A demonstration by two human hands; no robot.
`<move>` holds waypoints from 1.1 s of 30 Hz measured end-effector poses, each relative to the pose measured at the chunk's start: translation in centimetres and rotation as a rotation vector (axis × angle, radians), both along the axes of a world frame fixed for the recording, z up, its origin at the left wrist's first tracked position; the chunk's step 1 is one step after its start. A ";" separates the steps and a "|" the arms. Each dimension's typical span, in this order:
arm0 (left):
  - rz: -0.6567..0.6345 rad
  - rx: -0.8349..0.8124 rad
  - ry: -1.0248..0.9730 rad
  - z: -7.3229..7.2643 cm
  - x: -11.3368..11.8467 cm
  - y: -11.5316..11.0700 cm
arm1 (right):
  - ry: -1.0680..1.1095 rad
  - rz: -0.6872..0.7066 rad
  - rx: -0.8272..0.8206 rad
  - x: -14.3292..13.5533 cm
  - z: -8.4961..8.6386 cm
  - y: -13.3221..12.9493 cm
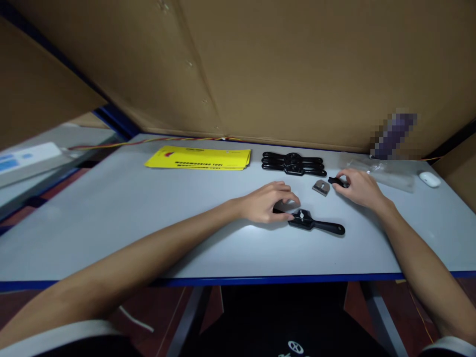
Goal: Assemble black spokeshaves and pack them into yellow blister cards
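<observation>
A black spokeshave (302,219) lies on the table with a silver screw at its middle. My left hand (266,203) is loosely closed round its left handle, thumb along the near side and index finger curved above; the palm hides the handle's end. My right hand (359,187) pinches a small black piece (337,182) at the table surface; the fingers partly cover it. Just left of that piece lies a loose flat metal blade (321,187) with a slot in it. Beyond the blade, several more black spokeshaves (293,163) lie side by side.
Flat yellow printed packages (199,157) lie at the back left. Behind my right hand is a clear plastic bag (390,173), with a white rounded case (430,179) to its right. A brown panel (260,74) stands behind the table. A blue edge (282,280) borders the front.
</observation>
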State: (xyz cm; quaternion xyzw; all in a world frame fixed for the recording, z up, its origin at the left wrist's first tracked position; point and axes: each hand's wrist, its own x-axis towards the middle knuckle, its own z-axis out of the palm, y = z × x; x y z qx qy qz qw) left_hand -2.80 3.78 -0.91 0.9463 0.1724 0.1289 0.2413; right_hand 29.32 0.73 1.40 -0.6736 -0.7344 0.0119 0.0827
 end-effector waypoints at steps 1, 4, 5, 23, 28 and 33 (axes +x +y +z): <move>-0.001 0.000 -0.003 0.0 0.0 0.0 | 0.002 0.008 -0.006 0.0 0.0 0.0; -0.003 -0.002 -0.010 0.0 0.0 0.0 | 0.013 -0.004 -0.025 -0.1 0.1 0.1; -0.002 -0.004 -0.010 0.0 0.0 0.0 | 0.011 -0.016 -0.028 -0.1 0.1 0.1; 0.003 -0.006 -0.009 -0.2 0.0 0.1 | -0.043 -0.112 -0.036 0.2 0.8 -0.1; 0.005 -0.006 -0.016 -0.1 0.1 0.0 | -0.041 -0.086 -0.043 -0.4 0.7 -0.2; 0.005 0.003 -0.008 -0.1 0.1 0.0 | -0.049 -0.095 -0.076 -0.5 0.8 -0.2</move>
